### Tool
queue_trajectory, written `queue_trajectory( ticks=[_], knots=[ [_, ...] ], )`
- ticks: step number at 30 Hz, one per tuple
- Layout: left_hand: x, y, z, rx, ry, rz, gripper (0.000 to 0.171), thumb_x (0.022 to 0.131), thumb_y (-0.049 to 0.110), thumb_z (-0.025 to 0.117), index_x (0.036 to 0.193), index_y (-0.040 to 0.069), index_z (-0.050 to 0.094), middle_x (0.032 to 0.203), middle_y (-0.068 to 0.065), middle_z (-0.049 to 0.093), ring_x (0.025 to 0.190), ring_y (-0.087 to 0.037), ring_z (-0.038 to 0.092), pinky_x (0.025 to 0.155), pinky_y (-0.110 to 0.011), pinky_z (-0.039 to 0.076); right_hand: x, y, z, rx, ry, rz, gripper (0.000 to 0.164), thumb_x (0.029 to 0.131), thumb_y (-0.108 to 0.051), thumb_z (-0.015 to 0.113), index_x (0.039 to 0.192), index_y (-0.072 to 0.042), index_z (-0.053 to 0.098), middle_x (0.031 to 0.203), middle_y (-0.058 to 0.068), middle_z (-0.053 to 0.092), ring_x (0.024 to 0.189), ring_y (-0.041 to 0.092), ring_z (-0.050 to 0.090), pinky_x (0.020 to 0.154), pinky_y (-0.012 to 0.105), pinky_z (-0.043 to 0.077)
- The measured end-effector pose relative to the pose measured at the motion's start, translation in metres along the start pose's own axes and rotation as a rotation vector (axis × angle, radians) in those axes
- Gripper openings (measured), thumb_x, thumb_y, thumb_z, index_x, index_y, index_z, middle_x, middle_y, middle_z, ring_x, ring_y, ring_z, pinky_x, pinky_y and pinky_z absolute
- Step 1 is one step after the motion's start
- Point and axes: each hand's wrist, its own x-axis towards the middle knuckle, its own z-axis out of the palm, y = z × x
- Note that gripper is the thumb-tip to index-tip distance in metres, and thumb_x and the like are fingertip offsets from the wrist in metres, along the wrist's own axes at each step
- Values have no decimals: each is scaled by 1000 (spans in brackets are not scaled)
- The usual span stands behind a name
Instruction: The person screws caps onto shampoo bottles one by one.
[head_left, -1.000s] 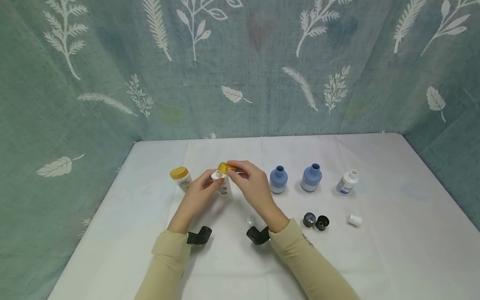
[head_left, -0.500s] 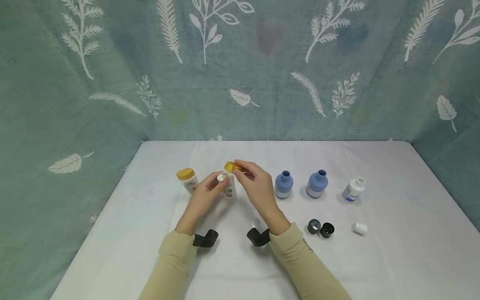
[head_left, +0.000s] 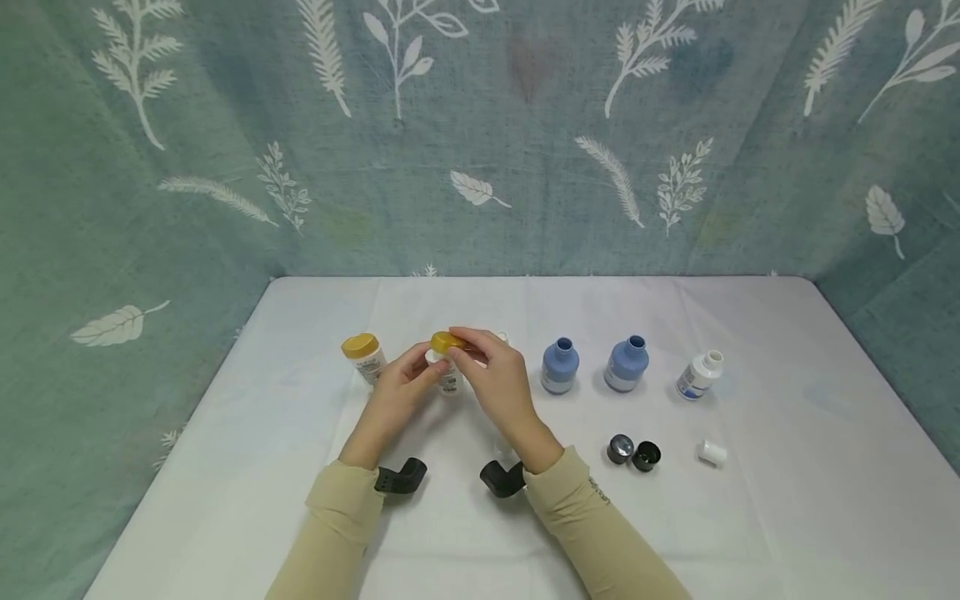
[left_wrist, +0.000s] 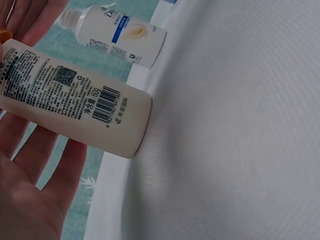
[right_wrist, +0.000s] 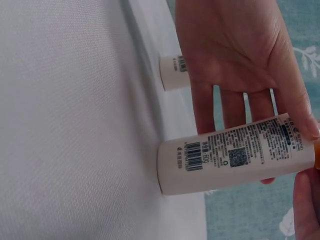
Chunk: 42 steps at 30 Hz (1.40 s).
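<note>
My left hand [head_left: 395,400] grips a white bottle [head_left: 450,379] with a printed label, its fingers behind the bottle and its thumb in front near the top. My right hand [head_left: 498,379] pinches a yellow cap [head_left: 444,342] at the top of that bottle. The neck is hidden, so I cannot tell how far down the cap sits. In the left wrist view the same bottle's label and barcode [left_wrist: 106,104] face the camera, its base by the white cloth. Just left of my left hand stands a similar bottle [head_left: 367,364] with a yellow cap on.
To the right stand two blue bottles [head_left: 560,367] and a small white bottle [head_left: 699,375], all uncapped. Two black caps [head_left: 620,448] and a white cap [head_left: 712,452] lie nearer. Behind my right hand is an uncapped white bottle [left_wrist: 122,35] with a blue label mark.
My right hand has lowered the yellow cap from above the bottle's bare neck onto its top. The left hand keeps its grip. The head view has shifted slightly.
</note>
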Motion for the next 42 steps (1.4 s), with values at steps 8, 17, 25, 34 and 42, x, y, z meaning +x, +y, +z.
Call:
queue_trajectory(
  ticks=[8,17,25,34,42],
  knots=[
    [-1,1,-5,-11,-18,25,44,86,49,57,125,29,54,122,4,59,110,-13,54,94,-39,43,2,0,5,-8,-14,-79,29,86,-23,64,114,-13,65,111,-3,64,96,6,62,82,18,49],
    [2,2,-3,8,31,61,43,83,48,60,121,26,58,114,3,63,100,-12,57,87,-33,47,4,0,6,-69,-4,-112,28,86,-21,65,113,-14,65,111,-5,64,98,4,59,82,19,49],
    [3,2,-2,45,84,75,42,83,49,61,118,27,60,105,2,65,87,-15,55,75,-30,48,6,2,5,-79,-39,-128,29,87,-15,64,116,-12,64,114,-2,63,103,7,59,85,17,47],
    [0,3,0,65,71,49,47,82,51,60,121,25,59,101,0,65,83,-16,54,73,-28,48,-1,6,1,-173,-24,-189,28,91,-7,53,117,-12,64,117,-2,63,111,9,56,90,21,46],
    [-1,4,1,76,66,77,42,83,50,60,117,26,60,106,3,65,89,-12,59,77,-29,50,-1,6,0,-189,-28,-237,25,89,-11,60,113,-14,66,114,-4,62,106,6,58,87,20,46]
  ],
)
